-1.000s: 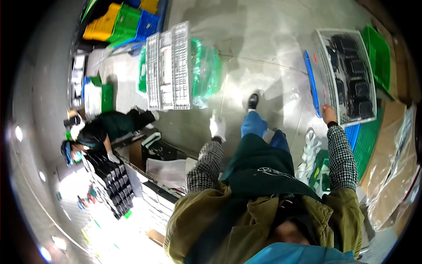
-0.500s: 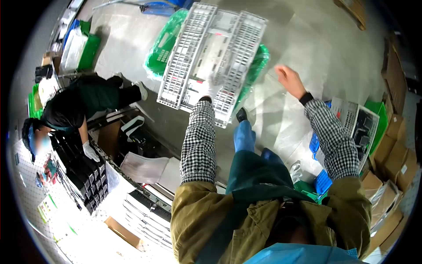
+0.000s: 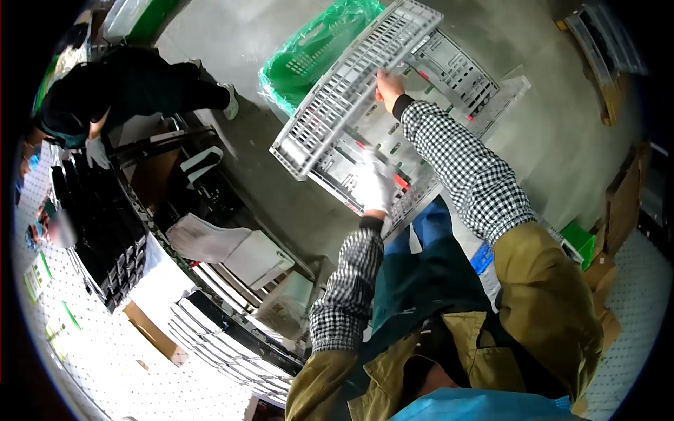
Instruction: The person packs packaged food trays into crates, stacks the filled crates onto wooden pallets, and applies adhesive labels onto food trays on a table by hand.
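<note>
A grey collapsible crate (image 3: 393,144) fills the upper middle of the view, its long slatted side (image 3: 351,84) raised and another side panel (image 3: 453,74) lying lower on the right. My right hand (image 3: 390,90), bare, has its fingers closed on the raised slatted side. Over the near part of the crate is my left hand (image 3: 373,184) in a white glove, bright and blurred, so its fingers cannot be made out. Behind the crate stands a green basket (image 3: 309,59) lined with clear plastic.
At the left a co-worker (image 3: 133,88) in dark clothes bends over stacked black trays (image 3: 105,231). A workbench (image 3: 210,295) runs along the lower left. A wooden pallet (image 3: 604,77) lies at the upper right, with cardboard boxes (image 3: 600,274) below it.
My right hand has moved left from beside the crate and taken hold of its slatted side. That side now stands up, and the crate's inside shows. The view has turned.
</note>
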Tool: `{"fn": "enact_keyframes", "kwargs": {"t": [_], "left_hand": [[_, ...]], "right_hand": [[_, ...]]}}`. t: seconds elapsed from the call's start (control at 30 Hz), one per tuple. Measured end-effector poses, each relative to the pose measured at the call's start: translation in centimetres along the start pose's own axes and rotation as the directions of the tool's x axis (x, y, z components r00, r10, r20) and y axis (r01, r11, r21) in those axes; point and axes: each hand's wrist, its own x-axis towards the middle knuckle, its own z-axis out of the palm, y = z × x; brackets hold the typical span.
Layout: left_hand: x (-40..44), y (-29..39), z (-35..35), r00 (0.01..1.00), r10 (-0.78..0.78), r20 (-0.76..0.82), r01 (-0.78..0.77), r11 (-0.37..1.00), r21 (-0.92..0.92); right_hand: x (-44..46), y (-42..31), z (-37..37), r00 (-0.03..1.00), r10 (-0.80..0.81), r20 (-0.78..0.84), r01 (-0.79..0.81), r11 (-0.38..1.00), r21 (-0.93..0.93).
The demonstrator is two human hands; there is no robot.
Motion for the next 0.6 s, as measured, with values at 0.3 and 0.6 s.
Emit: {"fn": "enact_keyframes", "kwargs": {"t": [0.3, 0.6], "left_hand": [[5.0, -4.7, 5.5, 0.816, -0.431, -0.386, 0.451, 0.892, -0.043], [3.6, -3.1, 0.9, 0.852, -0.426, -0.305, 0.433, 0.9, -0.047]], "right_hand": [[2.5, -8.5, -7.1, 0.624, -0.664, 0.411, 0.613, 0.091, -0.785], [5.5, -6.3, -17.2, 0.514, -0.437, 0.738, 0.743, -0.202, -0.638]]}}
